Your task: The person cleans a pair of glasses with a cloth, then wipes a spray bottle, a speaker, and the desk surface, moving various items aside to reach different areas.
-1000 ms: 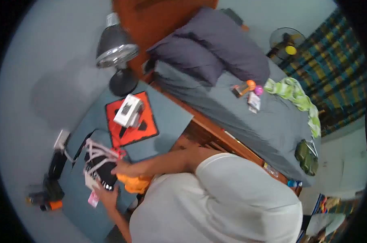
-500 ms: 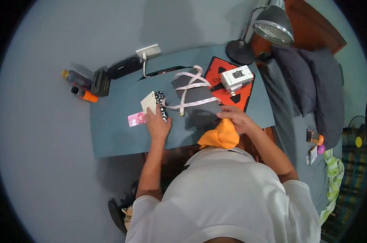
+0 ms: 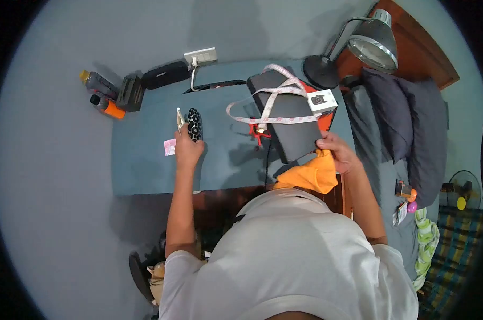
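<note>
My left hand (image 3: 189, 148) is closed round a cream notepad (image 3: 180, 118), seen edge-on, and touches a black-and-white patterned case (image 3: 195, 125). Beside its wrist lies a pink card (image 3: 170, 147). My right hand (image 3: 338, 151) grips the near corner of a dark grey flat case (image 3: 292, 137), which is tilted above the desk, with a white measuring tape (image 3: 269, 104) looped over it. An orange cloth (image 3: 316, 173) hangs at the same hand. Under the case, a red object (image 3: 259, 134) shows on the desk.
A white camera box (image 3: 322, 101) stands on a red folder (image 3: 325, 121) at the right. The lamp base (image 3: 320, 72) is behind it. Bottles (image 3: 111, 109), a black box (image 3: 130, 92) and a black pouch (image 3: 165, 74) line the back left. A bed (image 3: 380, 160) adjoins the desk.
My right hand has moved right with the grey case and tape, partly covering the red folder and uncovering the red object. My left hand has shifted left, and the notepad has turned upright.
</note>
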